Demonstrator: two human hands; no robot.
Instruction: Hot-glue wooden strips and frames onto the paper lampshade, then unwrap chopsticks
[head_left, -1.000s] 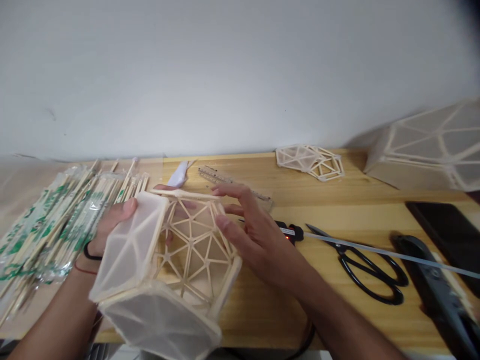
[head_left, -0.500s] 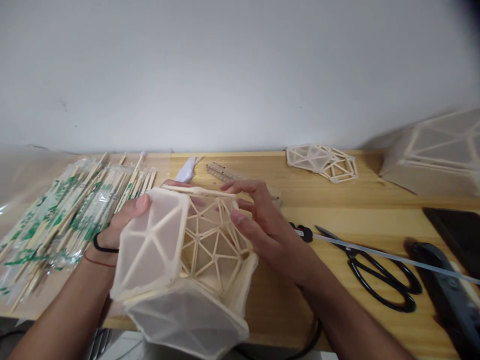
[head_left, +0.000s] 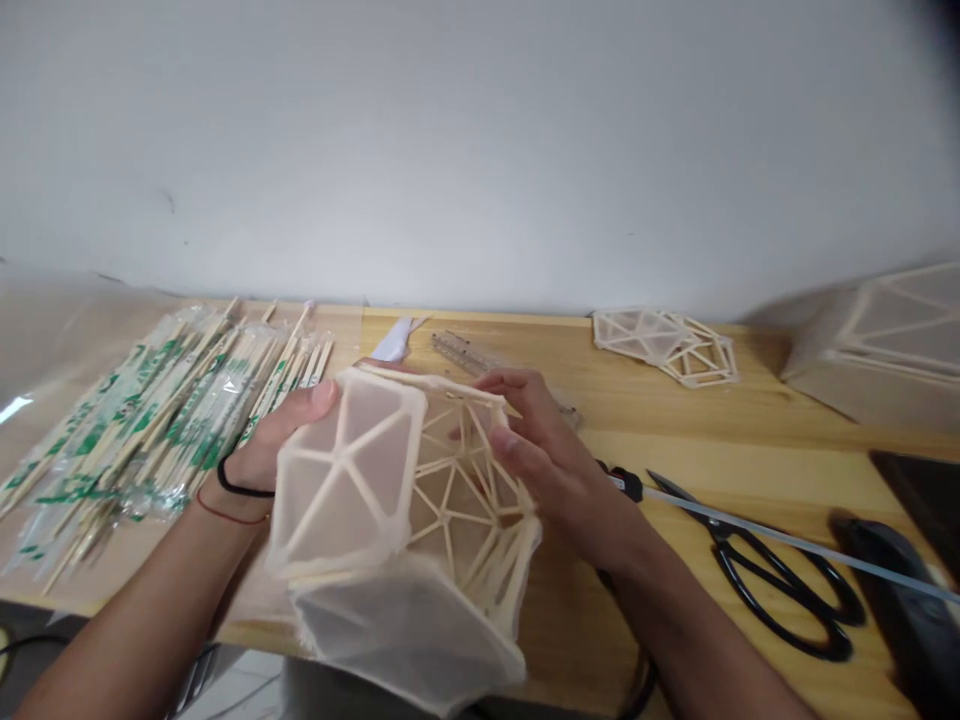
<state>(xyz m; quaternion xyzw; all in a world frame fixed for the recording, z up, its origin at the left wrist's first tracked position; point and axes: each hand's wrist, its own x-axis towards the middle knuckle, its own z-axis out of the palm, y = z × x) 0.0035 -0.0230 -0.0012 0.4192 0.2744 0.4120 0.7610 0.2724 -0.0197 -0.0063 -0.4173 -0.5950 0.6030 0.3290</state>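
Note:
Between my hands is a hollow, many-sided frame of thin wooden sticks [head_left: 341, 465], its faces covered in translucent whitish sheet. One side is open, showing the star-shaped stick ribs inside. My left hand [head_left: 289, 425] grips its left edge, with the thumb on the outer panel and the other fingers hidden behind. On the right, my right hand [head_left: 551, 465] holds the rim by the opening, fingers bent over the edge. The frame is tilted above the front edge of the wooden table [head_left: 570, 610].
Bundles of plastic-wrapped chopsticks [head_left: 172, 400] lie at left. Toward the back are a clear ruler [head_left: 469, 352], a white pointed piece [head_left: 394, 340] and a smaller stick frame [head_left: 637, 335]. Black-handled scissors [head_left: 780, 575], a glue stick [head_left: 795, 540] and a larger panelled frame [head_left: 900, 330] are at right.
The whole view has shifted, so the table things appear farther right and slightly lower. The frame has moved a little right and turned slightly, still held in both hands.

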